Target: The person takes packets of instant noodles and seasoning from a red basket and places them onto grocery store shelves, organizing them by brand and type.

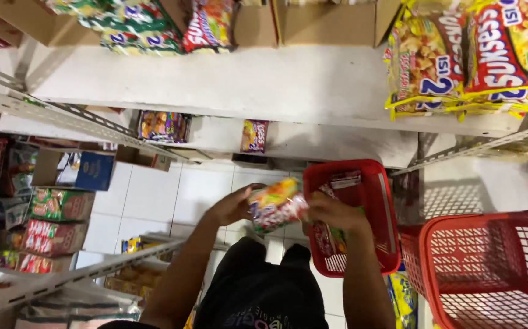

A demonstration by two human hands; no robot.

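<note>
I hold a bundle of colourful snack packets [276, 204] between both hands above my lap. My left hand [232, 206] grips its left side and my right hand [332, 211] grips its right side. Just right of the packets a red plastic basket [373, 183] stands on the white tiled floor with a few packets inside.
A second red basket [489, 268] stands at the lower right. White shelves [276, 85] ahead carry yellow and red noodle packs [471, 55] and cardboard boxes [331, 21]. Shelves at left [51, 213] hold boxes and packets. My dark-clothed legs [258, 292] fill the bottom centre.
</note>
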